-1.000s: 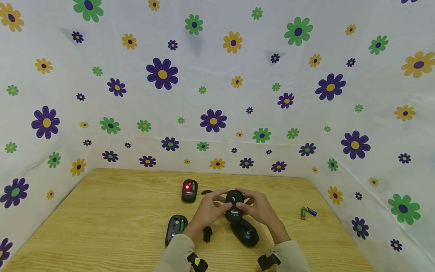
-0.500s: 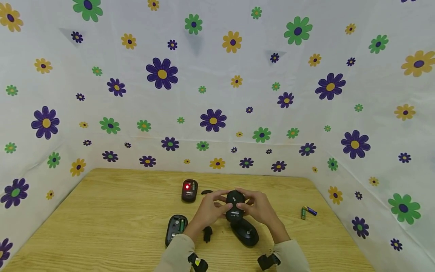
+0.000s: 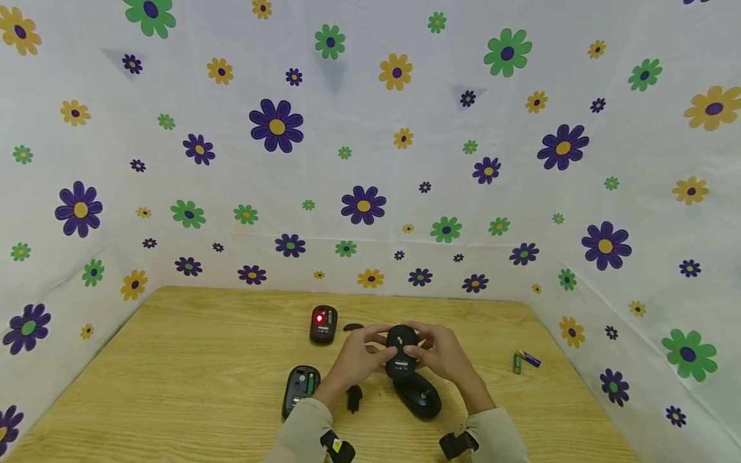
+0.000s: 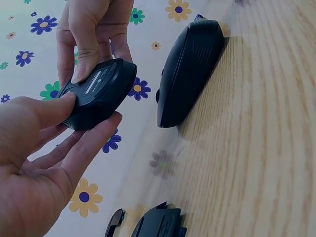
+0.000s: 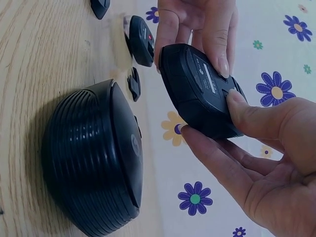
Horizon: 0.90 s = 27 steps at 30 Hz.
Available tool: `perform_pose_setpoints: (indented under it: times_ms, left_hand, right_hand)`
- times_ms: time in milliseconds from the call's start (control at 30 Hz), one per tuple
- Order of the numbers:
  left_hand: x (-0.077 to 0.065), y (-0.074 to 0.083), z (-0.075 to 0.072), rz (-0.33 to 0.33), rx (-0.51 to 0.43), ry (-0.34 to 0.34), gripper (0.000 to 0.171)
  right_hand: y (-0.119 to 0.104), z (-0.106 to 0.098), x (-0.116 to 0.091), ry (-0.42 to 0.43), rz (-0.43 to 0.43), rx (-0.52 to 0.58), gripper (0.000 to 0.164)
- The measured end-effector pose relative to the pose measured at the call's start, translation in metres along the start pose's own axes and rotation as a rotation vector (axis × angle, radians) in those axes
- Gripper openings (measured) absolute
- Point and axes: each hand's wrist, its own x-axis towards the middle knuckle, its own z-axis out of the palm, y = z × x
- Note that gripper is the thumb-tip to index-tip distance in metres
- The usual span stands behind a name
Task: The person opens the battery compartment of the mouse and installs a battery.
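Both hands hold one black computer mouse (image 3: pixel 401 368) above the table, its labelled underside facing up. My left hand (image 3: pixel 354 357) grips its left side with the thumb on the underside and fingers round the edge. From the other side, my right hand (image 3: pixel 444 355) grips it the same way, as the right wrist view also shows. A second black mouse (image 3: pixel 418 396) rests on the table just below, top up. Beside the left forearm lies an upturned mouse (image 3: pixel 300 388) with its battery bay uncovered. A small black cover (image 3: pixel 354 397) lies near the left wrist.
Farther back sits another upturned mouse (image 3: pixel 322 326), its red light lit and a battery visible. A dark curved cover (image 3: pixel 352 327) lies right of it. Loose batteries (image 3: pixel 518 363) lie on the right of the wooden table (image 3: pixel 191 360). Flowered cloth (image 3: pixel 370 161) encloses the back and sides.
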Motion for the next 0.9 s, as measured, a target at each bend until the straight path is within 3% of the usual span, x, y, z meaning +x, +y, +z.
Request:
perform_pose_setpoints:
  times_ms: [433, 900]
  left_hand:
    - [-0.0002, 0.0031, -0.0017, -0.016, -0.007, -0.009, 0.048]
    - [-0.0014, 0.0031, -0.003, -0.017, -0.007, 0.005, 0.048]
  right_hand:
    - [-0.0016, -0.0004, 0.002, 0.015, 0.049, 0.0, 0.045]
    - [-0.0004, 0.0012, 0.0039, 0.002, 0.021, -0.006, 0.05]
